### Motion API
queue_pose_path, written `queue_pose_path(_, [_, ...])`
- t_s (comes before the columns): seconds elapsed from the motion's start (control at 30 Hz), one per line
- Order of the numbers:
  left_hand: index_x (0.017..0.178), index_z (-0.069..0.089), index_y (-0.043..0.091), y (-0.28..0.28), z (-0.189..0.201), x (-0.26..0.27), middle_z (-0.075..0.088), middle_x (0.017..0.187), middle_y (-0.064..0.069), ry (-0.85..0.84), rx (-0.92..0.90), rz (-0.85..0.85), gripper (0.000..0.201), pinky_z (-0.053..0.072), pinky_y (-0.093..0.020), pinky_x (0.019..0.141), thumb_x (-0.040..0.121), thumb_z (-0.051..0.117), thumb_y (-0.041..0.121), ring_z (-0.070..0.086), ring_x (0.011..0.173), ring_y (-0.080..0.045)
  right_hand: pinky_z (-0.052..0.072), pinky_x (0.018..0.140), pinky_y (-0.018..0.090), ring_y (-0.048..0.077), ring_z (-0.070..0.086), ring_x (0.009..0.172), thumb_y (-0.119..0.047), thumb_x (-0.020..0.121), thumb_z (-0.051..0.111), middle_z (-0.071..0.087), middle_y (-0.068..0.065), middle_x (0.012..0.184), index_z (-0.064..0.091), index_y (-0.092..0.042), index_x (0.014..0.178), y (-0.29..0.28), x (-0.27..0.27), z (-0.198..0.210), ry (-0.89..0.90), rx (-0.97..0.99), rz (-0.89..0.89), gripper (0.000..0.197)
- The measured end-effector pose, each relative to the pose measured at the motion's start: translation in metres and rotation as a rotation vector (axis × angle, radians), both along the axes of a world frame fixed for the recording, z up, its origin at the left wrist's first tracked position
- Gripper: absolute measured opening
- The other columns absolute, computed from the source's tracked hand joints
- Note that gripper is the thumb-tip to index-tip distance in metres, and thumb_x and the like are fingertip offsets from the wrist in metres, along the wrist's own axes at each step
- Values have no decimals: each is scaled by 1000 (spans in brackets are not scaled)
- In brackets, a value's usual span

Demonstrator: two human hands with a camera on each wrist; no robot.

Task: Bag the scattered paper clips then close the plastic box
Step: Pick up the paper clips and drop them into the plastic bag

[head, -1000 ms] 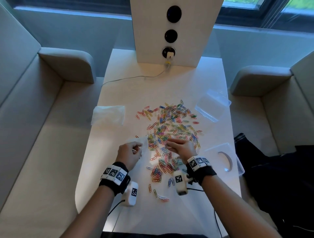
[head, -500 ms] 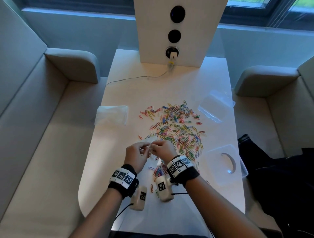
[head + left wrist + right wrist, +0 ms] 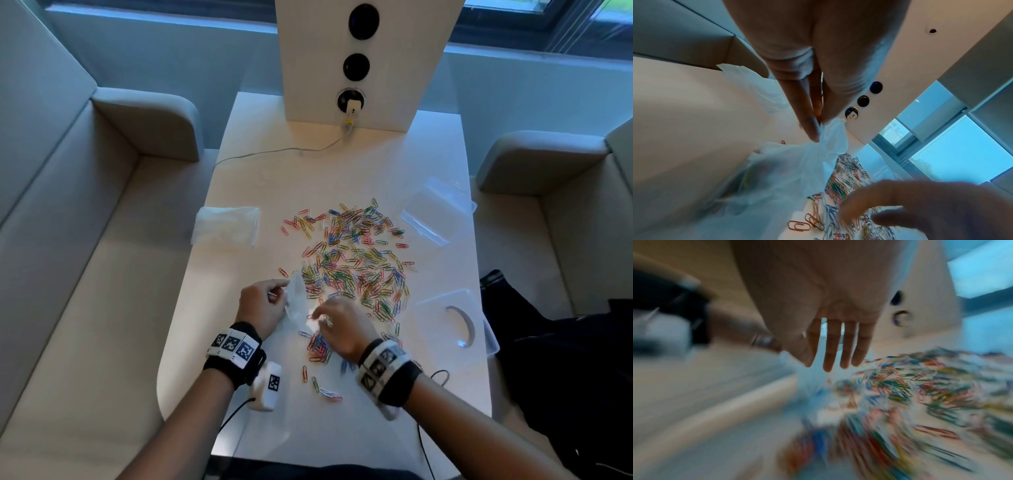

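Several coloured paper clips lie scattered across the middle of the white table. My left hand pinches the rim of a small clear plastic bag at the pile's near left edge; the left wrist view shows thumb and finger pinching the bag. My right hand hovers just right of the bag over the near clips, fingers straight and spread in the blurred right wrist view, holding nothing. The clear plastic box sits far right, its lid near right.
A stack of spare clear bags lies on the table's left side. A white upright panel with sockets stands at the far end, a cable trailing from it. Sofas flank the table; dark cloth lies on the right seat.
My right hand went from the clip pile to the bag mouth, then drew back right with fingers spread. The left hand kept hold of the bag, shifting slightly.
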State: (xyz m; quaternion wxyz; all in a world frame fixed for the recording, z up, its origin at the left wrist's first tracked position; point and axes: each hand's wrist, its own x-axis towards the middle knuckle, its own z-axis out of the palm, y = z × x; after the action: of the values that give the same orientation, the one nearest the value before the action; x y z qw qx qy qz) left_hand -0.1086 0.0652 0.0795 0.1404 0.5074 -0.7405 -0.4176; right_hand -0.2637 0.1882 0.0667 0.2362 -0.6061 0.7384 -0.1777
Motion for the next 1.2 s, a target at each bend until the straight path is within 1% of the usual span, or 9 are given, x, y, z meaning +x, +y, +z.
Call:
queue_pose_path(0.13, [113, 73, 13, -6, -3, 12, 74, 98, -6, -34, -5, 27, 27, 48, -8, 70, 87, 68, 6, 69, 77, -14, 22, 113, 68, 38, 28, 145, -42, 76, 76, 33, 11, 156, 45, -31, 136, 52, 12, -62, 368, 210, 559, 68])
queue_pose_path(0.3, [112, 74, 14, -4, -2, 21, 70, 88, 1, -51, 10, 35, 27, 45, 1, 63, 87, 69, 5, 66, 72, -3, 16, 110, 73, 43, 24, 145, -55, 85, 63, 26, 11, 160, 33, -33, 147, 43, -1, -76, 466, 212, 399, 72])
queue_pose_path(0.5, [112, 74, 15, 1, -3, 21, 69, 92, 2, -71, 25, 31, 27, 44, 0, 65, 88, 68, 7, 66, 75, -6, 57, 87, 48, 38, 55, 123, -16, 87, 67, 51, 17, 140, 53, -14, 131, 28, -16, -73, 371, 163, 376, 47])
queue_pose_path(0.6, [112, 74, 14, 2, -3, 18, 69, 92, 2, -64, 24, 29, 26, 46, -3, 68, 87, 68, 6, 66, 76, -7, 59, 76, 34, 27, 58, 103, -6, 90, 57, 57, 15, 124, 61, -5, 118, 28, -18, -68, 320, 160, 345, 28])
queue_pose_path(0.73, [111, 74, 15, 3, -2, 15, 71, 93, -1, -67, 23, 13, 27, 55, -17, 77, 87, 68, 7, 67, 77, -12, 51, 95, 45, 37, 59, 108, -19, 99, 49, 59, 22, 123, 59, -1, 123, 10, -25, -80, 261, 323, 203, 32])
queue_pose_path(0.8, [112, 74, 15, 3, -2, 14, 70, 92, 0, -68, 20, 7, 27, 53, -16, 76, 86, 69, 7, 66, 77, -12, 52, 96, 47, 30, 63, 99, -13, 96, 53, 66, 22, 116, 67, 0, 115, 5, -33, -77, 50, 382, 86, 27])
queue_pose_path(0.97, [112, 74, 14, 3, -2, 11, 70, 91, 0, -66, 26, 5, 27, 54, -20, 79, 86, 69, 7, 67, 77, -14, 55, 80, 17, 8, 70, 79, -13, 85, 74, 75, -3, 93, 78, -16, 101, 12, -46, -50, -333, 195, -414, 16])
queue_pose_path(1.1, [112, 74, 13, 7, -2, 6, 71, 90, -2, -56, 20, -18, 26, 57, -24, 81, 87, 69, 7, 67, 77, -16, 61, 82, 35, 23, 75, 82, -1, 82, 75, 76, 14, 91, 78, -7, 96, 15, -61, -32, -811, 140, -725, 15])
queue_pose_path(1.2, [113, 73, 13, 10, -1, 0, 72, 88, -1, -45, 21, -30, 27, 55, -18, 77, 87, 68, 8, 67, 74, -10, 61, 80, 31, 33, 72, 95, 9, 85, 65, 72, 26, 105, 69, 9, 107, 15, -68, -6, -1304, 38, -858, 22])
